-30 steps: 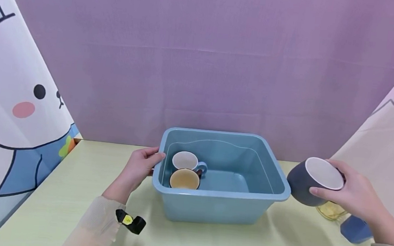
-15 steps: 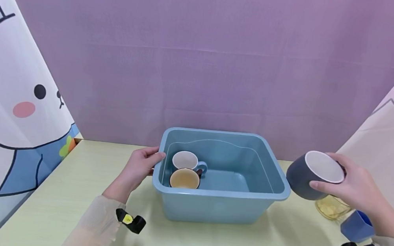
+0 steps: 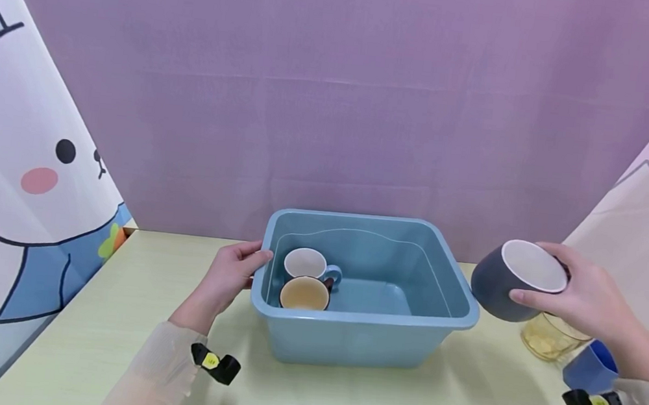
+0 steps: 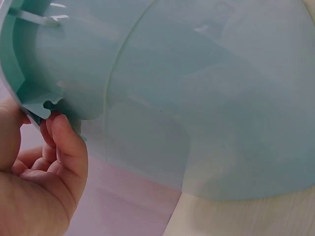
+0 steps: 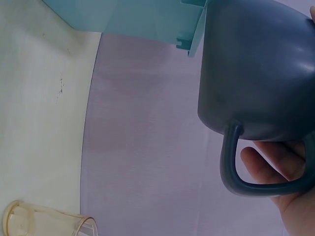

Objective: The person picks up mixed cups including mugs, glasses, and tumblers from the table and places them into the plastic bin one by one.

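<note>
My left hand (image 3: 231,270) grips the left rim of a light blue plastic basin (image 3: 358,341), thumb above and fingers curled beneath, as the left wrist view also shows. My right hand (image 3: 588,294) holds a dark blue-grey mug (image 3: 492,287) with a white inside, raised off the table just beyond the basin's right rim. The mug tilts, its mouth turned up and toward me. In the right wrist view its handle (image 5: 227,167) points toward the palm. Inside the basin at the left stand a light blue mug with white inside (image 3: 305,264) and a cream-lined cup (image 3: 304,294) with a dark handle.
Below my right hand on the table stand an amber glass cup (image 3: 549,338) and a blue angular cup (image 3: 590,368). A purple cloth (image 3: 358,101) hangs behind the table (image 3: 340,403). Printed cartoon panels flank both sides.
My right hand has lifted the dark mug a little higher, uncovering more of the amber glass and blue cup. My left hand stays on the basin rim.
</note>
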`<action>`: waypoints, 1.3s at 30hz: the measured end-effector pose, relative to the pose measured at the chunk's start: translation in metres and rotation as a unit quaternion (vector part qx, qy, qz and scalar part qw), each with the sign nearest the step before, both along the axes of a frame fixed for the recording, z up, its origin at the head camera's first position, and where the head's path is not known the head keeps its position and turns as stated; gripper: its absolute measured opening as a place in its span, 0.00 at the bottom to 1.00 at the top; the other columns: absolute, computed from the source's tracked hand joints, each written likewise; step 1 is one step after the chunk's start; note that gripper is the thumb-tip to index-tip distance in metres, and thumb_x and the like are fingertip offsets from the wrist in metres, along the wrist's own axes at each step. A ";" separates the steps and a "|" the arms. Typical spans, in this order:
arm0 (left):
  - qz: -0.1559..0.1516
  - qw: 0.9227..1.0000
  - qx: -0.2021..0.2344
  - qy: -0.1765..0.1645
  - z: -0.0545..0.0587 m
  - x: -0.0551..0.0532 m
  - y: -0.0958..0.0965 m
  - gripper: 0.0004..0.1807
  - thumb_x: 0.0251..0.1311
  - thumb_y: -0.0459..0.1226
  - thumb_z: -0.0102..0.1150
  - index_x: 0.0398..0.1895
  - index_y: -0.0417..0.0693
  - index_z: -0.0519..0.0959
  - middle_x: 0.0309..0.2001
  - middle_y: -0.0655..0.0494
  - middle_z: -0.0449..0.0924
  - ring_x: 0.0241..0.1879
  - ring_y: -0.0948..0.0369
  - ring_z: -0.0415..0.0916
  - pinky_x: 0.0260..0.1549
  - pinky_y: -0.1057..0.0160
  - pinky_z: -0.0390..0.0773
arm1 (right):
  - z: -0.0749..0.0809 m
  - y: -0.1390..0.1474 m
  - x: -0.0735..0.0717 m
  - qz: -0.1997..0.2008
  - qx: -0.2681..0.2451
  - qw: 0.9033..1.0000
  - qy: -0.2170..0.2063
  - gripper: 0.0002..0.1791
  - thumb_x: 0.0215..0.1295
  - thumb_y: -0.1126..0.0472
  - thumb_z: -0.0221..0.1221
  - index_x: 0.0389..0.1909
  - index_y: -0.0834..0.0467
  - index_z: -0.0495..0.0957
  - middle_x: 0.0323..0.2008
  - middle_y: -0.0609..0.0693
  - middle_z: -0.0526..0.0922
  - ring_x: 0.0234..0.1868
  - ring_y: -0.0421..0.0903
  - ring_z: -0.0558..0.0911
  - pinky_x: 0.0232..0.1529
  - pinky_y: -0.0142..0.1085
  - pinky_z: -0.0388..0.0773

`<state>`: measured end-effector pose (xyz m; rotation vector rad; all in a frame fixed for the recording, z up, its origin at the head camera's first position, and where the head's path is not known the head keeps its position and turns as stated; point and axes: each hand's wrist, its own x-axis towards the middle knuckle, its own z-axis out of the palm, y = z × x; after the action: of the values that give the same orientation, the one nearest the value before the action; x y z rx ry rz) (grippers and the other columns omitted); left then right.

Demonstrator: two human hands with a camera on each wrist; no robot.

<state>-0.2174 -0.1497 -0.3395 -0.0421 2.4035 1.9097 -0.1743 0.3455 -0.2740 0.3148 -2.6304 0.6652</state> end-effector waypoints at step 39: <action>0.007 1.000 0.001 0.000 -0.002 -0.001 0.000 0.23 0.68 0.44 0.50 0.64 0.48 0.70 0.58 0.45 0.75 0.48 0.55 0.79 0.47 0.55 0.81 | 0.022 -0.032 -0.014 0.016 -0.008 0.999 -0.028 0.42 0.37 0.51 0.76 0.57 0.56 0.71 0.43 0.57 0.81 0.32 0.30 0.72 0.28 0.31 0.70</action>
<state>-0.2187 -0.1496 -0.3413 -0.0591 2.4067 1.9174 -0.1880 0.3131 -0.2519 0.3394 -2.6779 0.7143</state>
